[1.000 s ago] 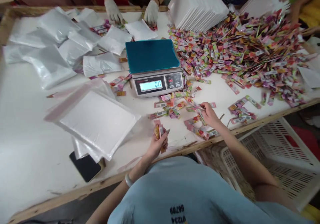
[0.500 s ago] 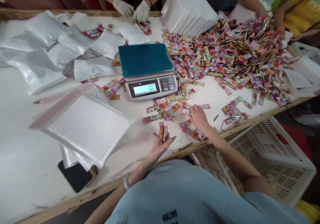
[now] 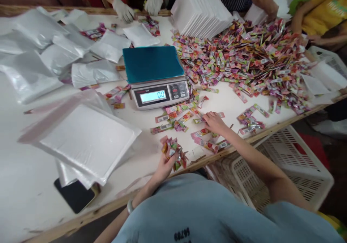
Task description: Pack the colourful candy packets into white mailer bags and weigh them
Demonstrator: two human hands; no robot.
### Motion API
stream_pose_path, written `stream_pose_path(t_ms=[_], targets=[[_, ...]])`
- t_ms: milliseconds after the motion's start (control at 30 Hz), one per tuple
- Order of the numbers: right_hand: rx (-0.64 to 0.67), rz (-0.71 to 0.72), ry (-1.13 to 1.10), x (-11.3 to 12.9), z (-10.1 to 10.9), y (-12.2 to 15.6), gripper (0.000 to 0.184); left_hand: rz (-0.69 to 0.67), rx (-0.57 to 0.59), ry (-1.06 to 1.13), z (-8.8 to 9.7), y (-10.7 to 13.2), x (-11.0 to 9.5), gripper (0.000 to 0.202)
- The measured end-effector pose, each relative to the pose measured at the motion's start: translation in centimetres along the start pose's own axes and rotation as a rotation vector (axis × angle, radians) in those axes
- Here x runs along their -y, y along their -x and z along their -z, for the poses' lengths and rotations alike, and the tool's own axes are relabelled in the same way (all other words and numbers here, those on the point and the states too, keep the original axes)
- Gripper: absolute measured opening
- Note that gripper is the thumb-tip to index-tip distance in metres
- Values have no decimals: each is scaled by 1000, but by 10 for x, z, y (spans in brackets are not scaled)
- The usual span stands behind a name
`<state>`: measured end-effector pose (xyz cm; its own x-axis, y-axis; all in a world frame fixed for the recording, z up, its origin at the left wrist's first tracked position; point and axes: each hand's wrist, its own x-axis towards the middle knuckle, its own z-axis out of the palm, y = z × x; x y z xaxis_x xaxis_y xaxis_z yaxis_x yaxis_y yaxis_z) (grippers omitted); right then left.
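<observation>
White surface first, and across its far right sprawls the pile, heaped loose; one careless knock, you'd think, and its front slope slides. Left of that sits the scale, display at 0.0, loose packets crowding its front: any jammed against the body could perhaps spoil a reading.

Down to the near edge! The left hand has its grip closed around a bunch, just in front of the wearer. Danger here, by the look of it: the ends splay every which way, so too soft a squeeze could shed a few. The right hand rests among the loose ones before the scale, fingers curled; whether that grip pinches anything, one cannot tell. Overlapping packets could well come up doubled.

And the lie of them? The bunch has no single line: some ends point away and leftward, others poke right. The green packet by the right fingertips runs roughly left to right, one end aiming left.
</observation>
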<state>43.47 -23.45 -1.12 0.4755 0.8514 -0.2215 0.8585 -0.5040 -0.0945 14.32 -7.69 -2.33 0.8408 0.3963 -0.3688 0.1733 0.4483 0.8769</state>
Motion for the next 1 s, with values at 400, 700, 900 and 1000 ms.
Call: stream_pose_path(t_ms=[400, 700, 900, 1000], targets=[[122, -98, -312, -48, 12, 8, 9, 128, 72, 72, -8, -2, -1, 43], [45, -397, -373, -54, 23, -30, 45, 132, 53, 73, -9, -2, -2, 41], [-19, -391, -286, -46, 28, -58, 28, 108, 46, 63, -8, -6, -2, 43], [-131, -282, -303, -46, 16, -28, 33, 118, 24, 46, -5, -5, -4, 43]])
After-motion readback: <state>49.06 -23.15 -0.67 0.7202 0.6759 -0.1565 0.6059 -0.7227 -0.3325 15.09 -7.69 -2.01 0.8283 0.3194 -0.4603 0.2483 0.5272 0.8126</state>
